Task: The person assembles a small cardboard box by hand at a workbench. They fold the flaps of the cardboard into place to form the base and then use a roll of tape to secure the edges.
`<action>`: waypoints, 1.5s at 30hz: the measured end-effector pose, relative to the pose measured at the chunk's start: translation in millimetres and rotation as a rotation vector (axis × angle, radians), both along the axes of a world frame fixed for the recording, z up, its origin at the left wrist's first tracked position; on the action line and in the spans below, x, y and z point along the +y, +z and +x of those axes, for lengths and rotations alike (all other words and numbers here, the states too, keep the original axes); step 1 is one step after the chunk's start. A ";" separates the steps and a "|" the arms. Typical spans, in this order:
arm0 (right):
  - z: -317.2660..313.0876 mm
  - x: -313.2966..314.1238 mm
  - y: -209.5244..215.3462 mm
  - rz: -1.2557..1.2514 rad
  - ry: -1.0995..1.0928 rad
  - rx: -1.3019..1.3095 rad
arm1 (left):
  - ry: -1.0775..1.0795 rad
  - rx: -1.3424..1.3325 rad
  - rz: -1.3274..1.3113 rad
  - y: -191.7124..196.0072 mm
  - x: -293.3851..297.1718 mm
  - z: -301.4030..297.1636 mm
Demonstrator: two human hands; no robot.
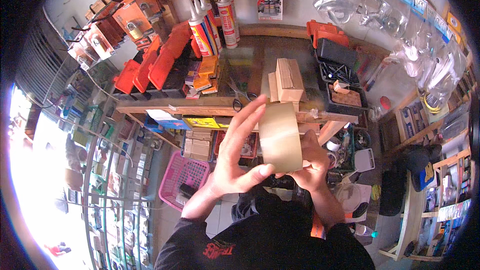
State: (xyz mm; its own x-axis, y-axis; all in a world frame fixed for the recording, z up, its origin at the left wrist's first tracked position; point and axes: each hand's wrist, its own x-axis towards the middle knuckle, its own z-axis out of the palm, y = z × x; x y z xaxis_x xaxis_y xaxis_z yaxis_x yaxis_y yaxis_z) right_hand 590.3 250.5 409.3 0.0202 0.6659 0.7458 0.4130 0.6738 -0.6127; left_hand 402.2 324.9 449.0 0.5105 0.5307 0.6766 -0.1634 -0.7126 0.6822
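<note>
A wide roll of tan packing tape [280, 137] is held up in front of my chest, its shiny outer face toward me. On its right side my right hand [312, 162] grips it, with the fingers partly hidden behind the roll. My left hand [235, 152] is at the roll's left, fingers stretched out and spread, the thumb tip close to its lower edge; whether the thumb touches it I cannot tell. Beyond the roll, small brown cardboard boxes [289, 81] stand on the wooden table [200, 106]. Scissors [239, 101] lie on the table to their left.
Sealant tubes [227, 22] stand at the back of the table, beside orange-lidded cases [170, 55] and small orange boxes [206, 75]. On the right sits a black case of tools [340, 72]. A pink basket [172, 182] is on the floor at left, near a glass display case [107, 170].
</note>
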 end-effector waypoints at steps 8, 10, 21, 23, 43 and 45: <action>10.5 -9.0 -7.8 0.103 -0.108 -0.083 | -0.033 -0.115 0.150 3.3 0.1 13.0; 12.3 -10.3 -7.5 0.116 -0.104 -0.084 | -0.046 -0.138 0.142 5.1 -2.1 14.1; 19.1 -8.0 -11.5 0.130 -0.140 -0.100 | -0.069 -0.072 0.128 5.2 -3.0 12.9; 20.8 -8.2 -11.1 0.120 -0.149 -0.106 | -0.075 -0.071 0.122 4.5 -1.3 14.4; 21.1 -2.2 -19.9 0.055 -0.170 -0.113 | 0.083 -0.179 0.124 -13.1 8.2 17.7; 21.5 -2.6 -20.3 0.054 -0.173 -0.129 | 0.058 -0.199 0.070 -14.4 7.7 18.7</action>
State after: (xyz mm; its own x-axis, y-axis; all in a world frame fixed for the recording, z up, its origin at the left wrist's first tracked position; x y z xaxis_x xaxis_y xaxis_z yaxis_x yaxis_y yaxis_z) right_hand 611.8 247.9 389.0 0.0331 0.6197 0.7841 0.5978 0.6165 -0.5125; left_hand 420.9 332.7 434.7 0.3327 0.5038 0.7972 -0.2473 -0.7692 0.5893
